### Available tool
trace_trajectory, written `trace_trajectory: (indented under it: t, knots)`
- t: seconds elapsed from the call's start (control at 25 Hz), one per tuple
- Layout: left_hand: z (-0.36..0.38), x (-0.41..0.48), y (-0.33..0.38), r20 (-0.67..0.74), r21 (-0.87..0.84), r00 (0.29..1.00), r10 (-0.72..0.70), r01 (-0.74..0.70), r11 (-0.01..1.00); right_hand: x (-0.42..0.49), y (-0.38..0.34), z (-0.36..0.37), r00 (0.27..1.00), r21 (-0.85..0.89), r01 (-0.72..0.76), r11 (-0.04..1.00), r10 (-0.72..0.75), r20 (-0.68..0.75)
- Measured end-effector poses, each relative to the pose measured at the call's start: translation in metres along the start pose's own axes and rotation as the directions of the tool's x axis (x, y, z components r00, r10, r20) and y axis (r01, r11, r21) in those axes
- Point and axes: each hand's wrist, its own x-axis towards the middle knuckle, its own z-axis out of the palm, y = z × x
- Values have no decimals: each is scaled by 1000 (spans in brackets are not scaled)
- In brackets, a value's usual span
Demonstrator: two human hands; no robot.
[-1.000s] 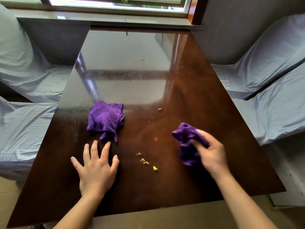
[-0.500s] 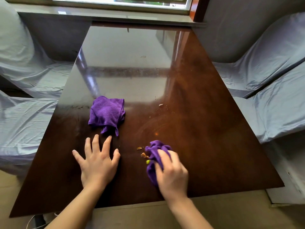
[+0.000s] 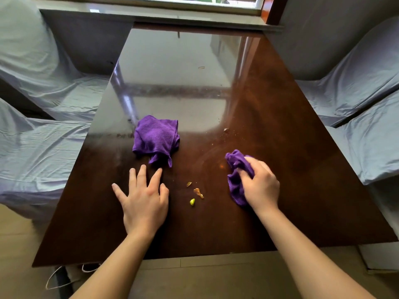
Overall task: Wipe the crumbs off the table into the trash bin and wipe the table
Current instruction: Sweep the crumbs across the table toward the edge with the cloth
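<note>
My right hand grips a bunched purple cloth pressed on the dark glossy table, right of a small group of crumbs: two brown flakes and a yellow-green bit. Another crumb lies farther back. A second purple cloth lies crumpled left of centre. Flat on the table just in front of it rests my left hand, fingers spread, holding nothing. No trash bin is in view.
Chairs draped in pale blue sheets stand on the left and the right of the table. A window sill runs along the far end. White cord loops lie on the floor under the near left corner.
My right hand with its cloth swept left up to the crumbs, then drew back to the right. The crumbs shifted slightly. My left hand stayed flat in place.
</note>
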Motion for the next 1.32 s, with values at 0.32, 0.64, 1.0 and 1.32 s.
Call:
trace_trajectory:
  t: [0.32,0.64,1.0,1.32]
  knots:
    - [-8,3,-7,58,-152,998,-13,22,988,-57,-68,43,921,192,348,918,-373,112]
    - [-48,1,-106,45,-8,973,225,-225,974,-58,38,-34,986,35,-112,993,115,-125]
    - [-39,-9,-131,120,50,976,181,-188,981,-129,-110,65,974,-41,226,973,-225,16]
    - [-34,-9,-137,29,-79,979,201,-198,977,-75,-96,47,999,467,-37,884,50,-15]
